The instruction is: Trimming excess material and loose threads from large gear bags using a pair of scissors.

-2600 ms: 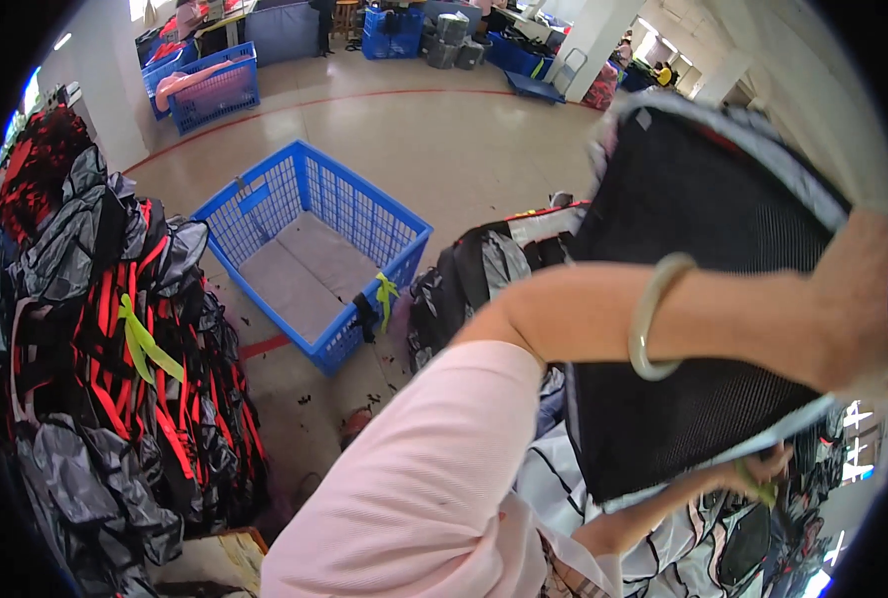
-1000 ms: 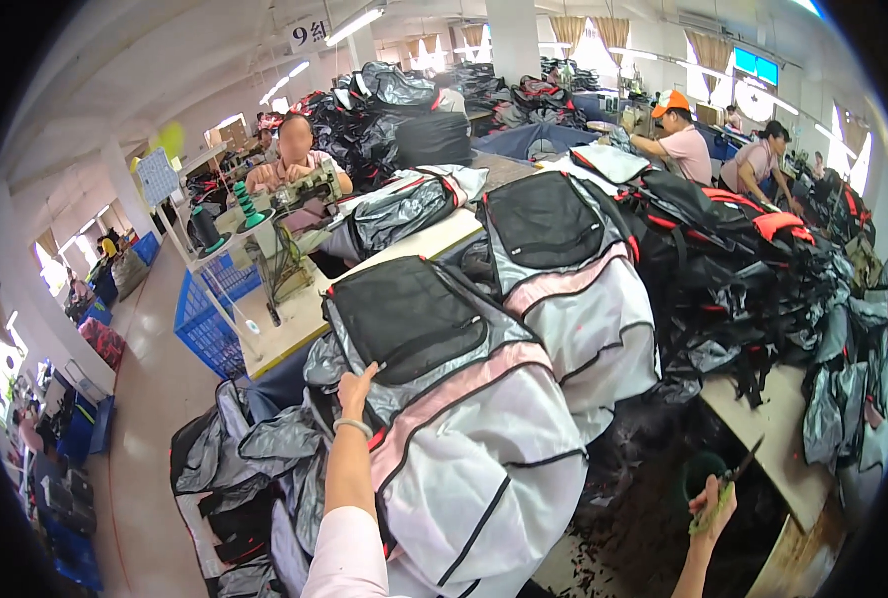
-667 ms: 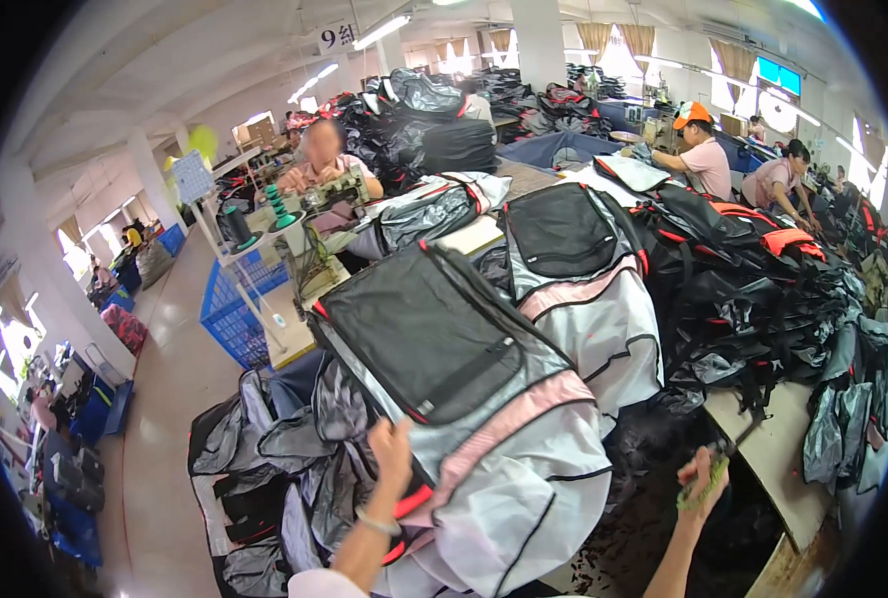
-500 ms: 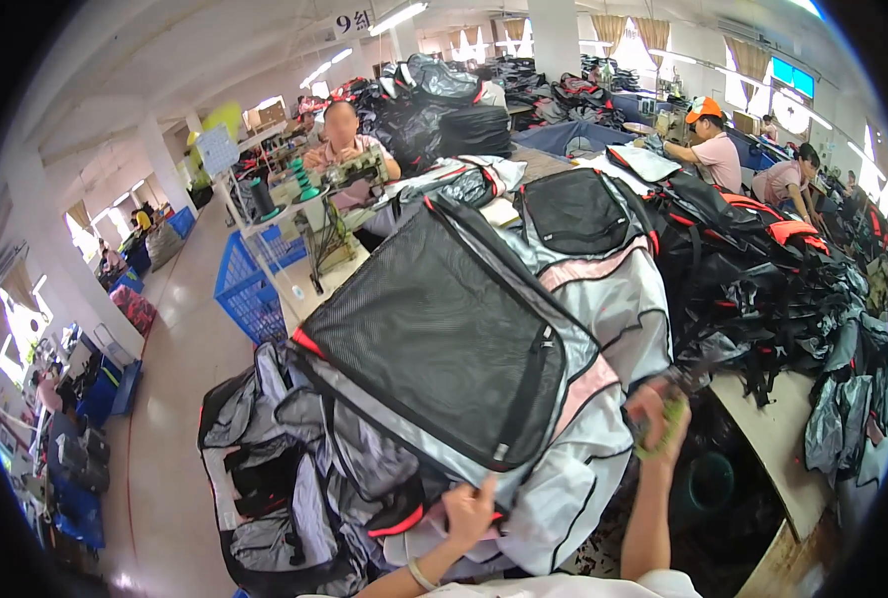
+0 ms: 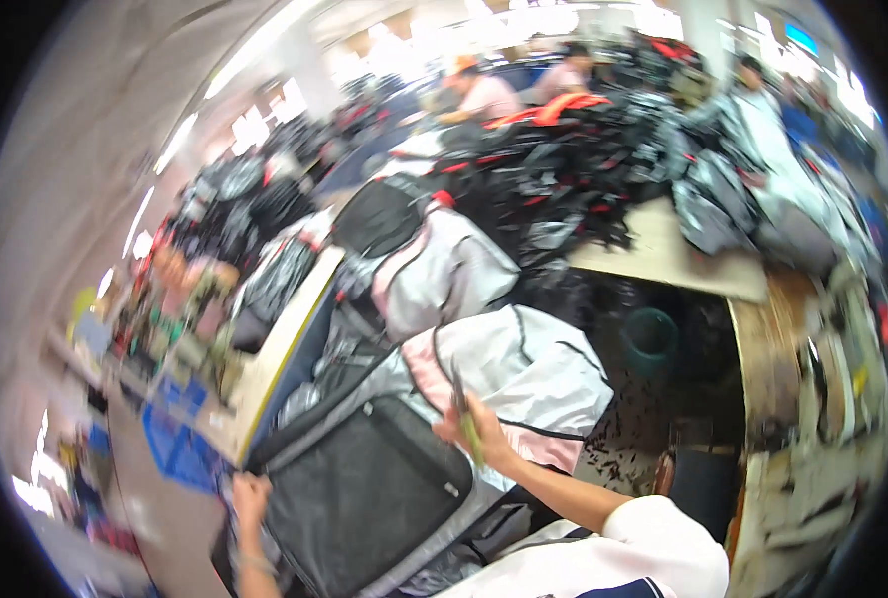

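Now that the backpack [image 5: 384, 478] lies flatter than half a second ago, left hand [image 5: 250, 493] clutches its edge; right hand [image 5: 479, 434] pinches a slim green tool [image 5: 467, 419].

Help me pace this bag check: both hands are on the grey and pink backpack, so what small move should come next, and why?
Probably steady the backpack flat first. The left hand grips its lower black corner, and the right hand presses on top with a thin greenish tool. The view is blurred, so the bag seems unsettled.

Backpack factory floor: heaped backpacks [image 5: 564, 169].
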A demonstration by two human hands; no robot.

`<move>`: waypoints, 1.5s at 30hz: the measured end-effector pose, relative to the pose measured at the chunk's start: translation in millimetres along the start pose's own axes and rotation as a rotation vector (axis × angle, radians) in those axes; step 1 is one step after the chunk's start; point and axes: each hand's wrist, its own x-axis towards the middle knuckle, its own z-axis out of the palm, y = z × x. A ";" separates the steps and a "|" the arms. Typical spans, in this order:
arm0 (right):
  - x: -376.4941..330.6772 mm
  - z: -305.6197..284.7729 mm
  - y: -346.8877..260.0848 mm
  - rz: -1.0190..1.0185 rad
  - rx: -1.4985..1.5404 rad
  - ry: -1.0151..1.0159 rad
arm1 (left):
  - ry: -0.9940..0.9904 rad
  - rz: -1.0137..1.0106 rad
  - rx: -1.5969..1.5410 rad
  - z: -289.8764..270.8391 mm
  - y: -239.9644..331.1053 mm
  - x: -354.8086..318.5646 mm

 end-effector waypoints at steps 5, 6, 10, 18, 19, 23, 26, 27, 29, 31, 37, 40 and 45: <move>-99.6 -76.8 -0.1 0.088 -0.421 0.326 | 0.111 -0.210 -0.421 -1.7 57.3 -1.2; -112.7 -81.0 13.4 0.108 -0.406 0.397 | -0.062 -0.367 -0.683 0.0 33.1 1.1; -149.8 -109.0 4.6 0.115 -0.596 0.536 | -0.364 -0.422 -0.421 -61.4 135.6 -36.6; -160.9 -89.4 -1.5 0.079 -0.540 0.645 | -0.093 -0.165 -1.239 -107.4 196.1 -35.5; -154.2 -85.1 -3.4 0.070 -0.525 0.624 | 0.122 -0.100 -1.217 -118.1 218.5 -39.2; -113.8 -84.9 -36.5 0.040 -0.209 0.624 | 0.422 0.085 -1.134 -185.8 281.0 -36.6; -82.4 -96.5 -54.2 -0.045 -0.038 0.623 | 0.417 -0.025 -1.087 -207.7 284.4 -38.3; -71.5 -101.0 -59.2 -0.087 0.072 0.594 | 0.422 -0.061 -1.071 -217.4 283.5 -41.1; -51.2 -108.1 -67.8 -0.142 0.076 0.579 | 0.432 -0.159 -1.022 -234.4 269.0 -52.6; -29.7 -117.6 -80.4 -0.133 0.106 0.558 | 0.433 -0.268 -0.974 -243.1 257.4 -64.4; 24.1 -87.9 -94.8 -0.050 0.226 0.196 | 0.365 -0.604 -0.840 -237.5 240.0 -72.9; 25.4 -41.7 -100.1 0.023 0.207 -0.211 | 0.417 -0.258 -1.046 -163.8 275.6 -16.1; 26.7 -31.8 -61.7 -0.318 -0.485 0.113 | 0.308 -0.188 -1.130 -43.0 387.3 47.7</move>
